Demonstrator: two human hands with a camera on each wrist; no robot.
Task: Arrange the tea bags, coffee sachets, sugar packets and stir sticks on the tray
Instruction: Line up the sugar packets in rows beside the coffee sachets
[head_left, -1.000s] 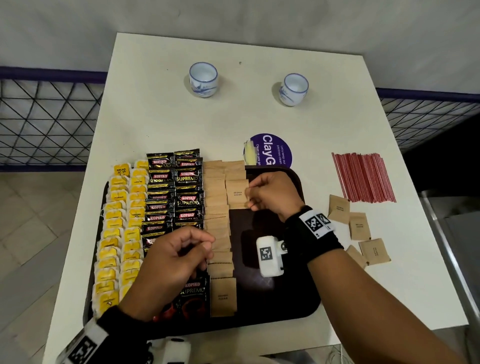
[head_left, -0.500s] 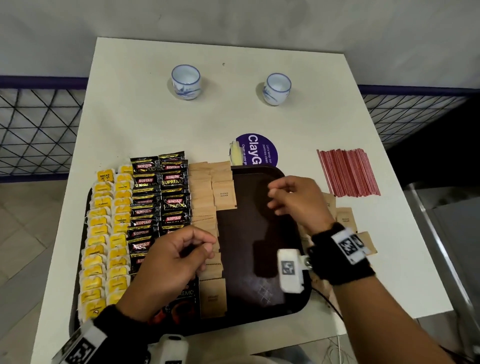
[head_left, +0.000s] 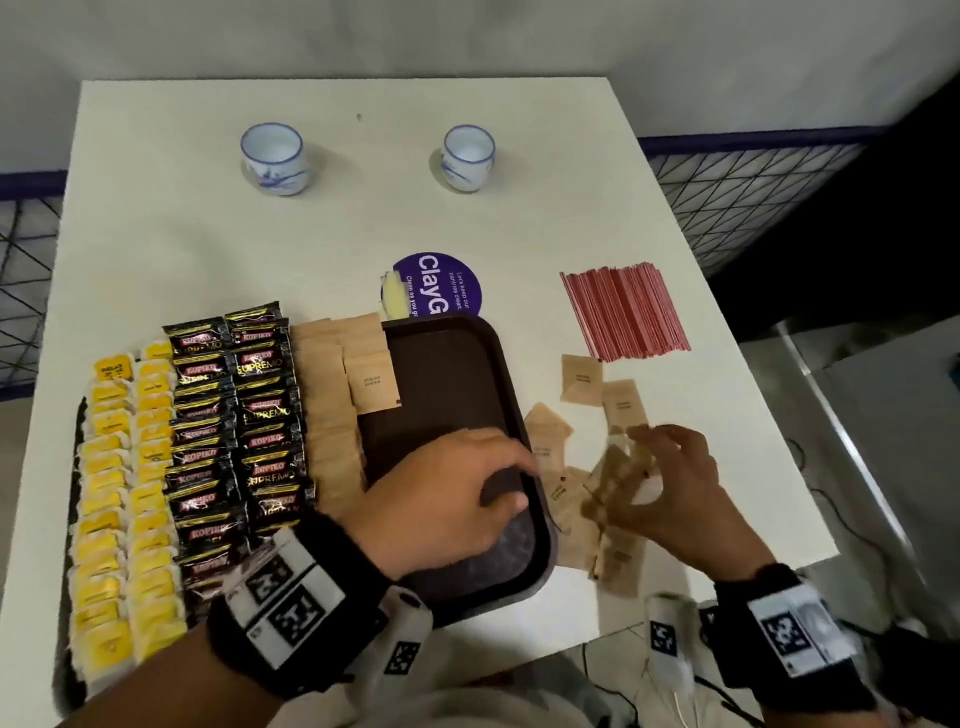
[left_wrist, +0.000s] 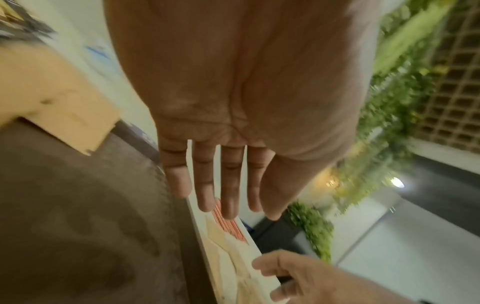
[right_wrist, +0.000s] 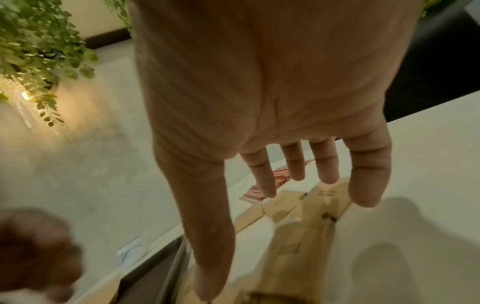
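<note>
Your left hand (head_left: 447, 499) hovers over bare part of brown tray (head_left: 540, 551), fingers straight, holding nothing. Your right hand (head_left: 670, 493) spread over loose sugar packets (head_left: 582, 379) on table (head_left: 363, 228) right of tray, fingers extended, gripping nothing. On tray: yellow tea bags (head_left: 124, 499), black coffee sachets (head_left: 244, 415) reading "KOPIKO SUPREMO", brown sugar column (head_left: 332, 410). Red stir sticks (head_left: 623, 312) lie on table, off tray. Purple sticker (head_left: 441, 286) reads "ClayG…"; smaller print blurred.
</note>
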